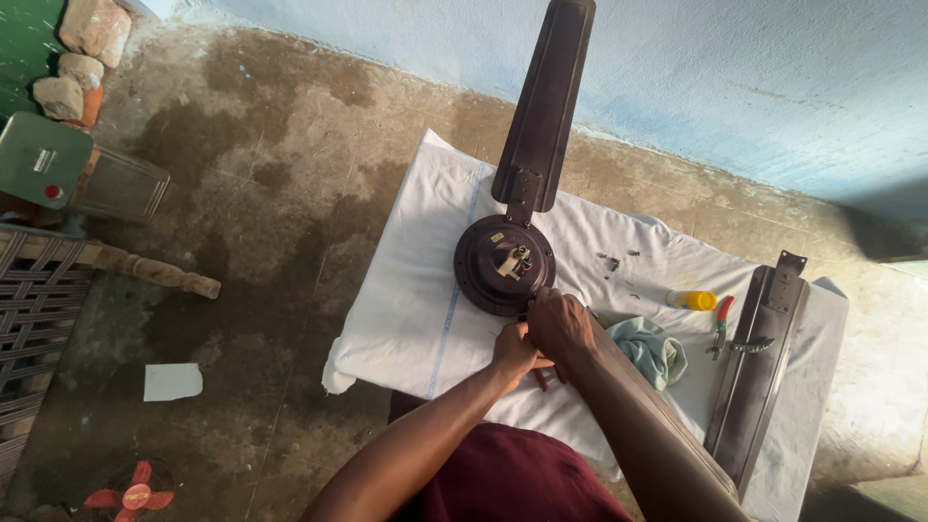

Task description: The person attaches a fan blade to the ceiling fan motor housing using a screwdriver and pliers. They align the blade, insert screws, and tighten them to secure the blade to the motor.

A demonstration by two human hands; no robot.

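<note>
Both hands work at the near edge of the dark fan motor (505, 264) on the white-covered table (406, 319). The left hand (514, 351) is closed around a red-handled tool (540, 378). The right hand (561, 327) presses curled beside the motor; its grasp cannot be told. A loose blade (759, 367) lies right of the motor.

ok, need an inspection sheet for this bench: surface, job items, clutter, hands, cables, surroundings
Surface: white cloth covers a small table; wrinkled, lightly marked.
Job's things: dark ceiling fan motor hub with one blade attached, pointing to the wall; a loose blade lies at the right edge.
Clutter: teal rag, yellow cylinder, red-handled pliers, small screws.
Hands: left hand and right hand are together at the hub's near edge; what they grip is hidden.
Cables: nothing seen.
Surroundings: stained concrete floor, blue wall, green metal box, woven cot, bricks, paper scrap.
</note>
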